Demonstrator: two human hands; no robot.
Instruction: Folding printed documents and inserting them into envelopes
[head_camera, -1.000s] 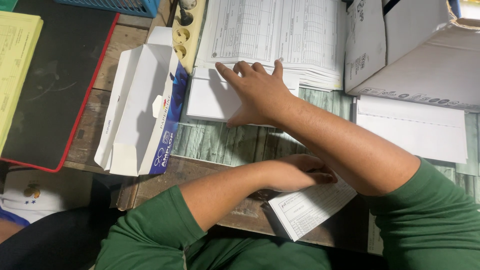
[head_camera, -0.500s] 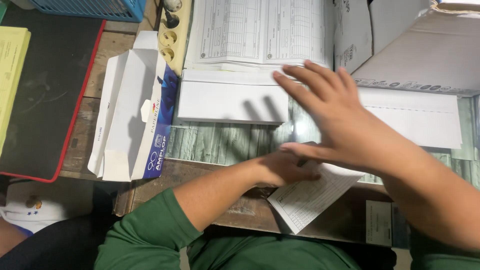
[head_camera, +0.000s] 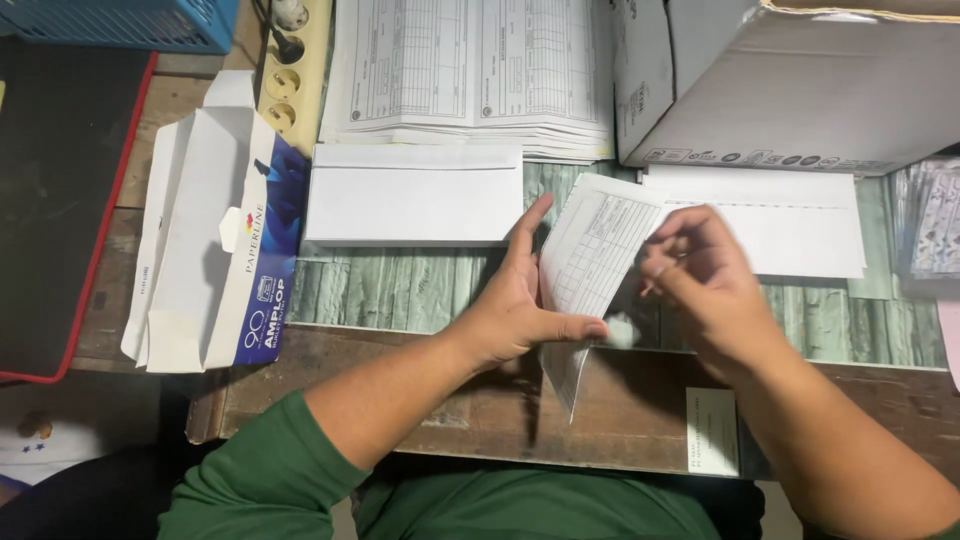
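Head view: I look straight down on my two hands, both on one printed form sheet.
Sheet: the printed form sheet (head_camera: 590, 262) is held up off the bench (head_camera: 420, 285), partly folded, between my hands and just nearer me than the white envelope.
Left hand: my left hand (head_camera: 515, 310) is clamped on the sheet's left edge, thumb across its lower part, fingers flat behind it.
Right hand: my right hand (head_camera: 700, 280) pinches the sheet's right edge with curled fingertips.
Handling: I judge it light, thin and limp; it creases readily and could tear, so the edges and the fold line are the places to grip.
Beside the sheet: a white envelope (head_camera: 413, 194) lies flat just left of it; a longer white envelope (head_camera: 800, 225) lies right, partly behind my right hand.
Left of the sheet: an opened envelope carton (head_camera: 215, 250), well apart.
Beyond the sheet: a stack of printed forms (head_camera: 470, 75), a cardboard box (head_camera: 790, 90) and a power strip (head_camera: 290, 65).
In the way: I judge nothing crowds the sheet except the envelopes close under it.
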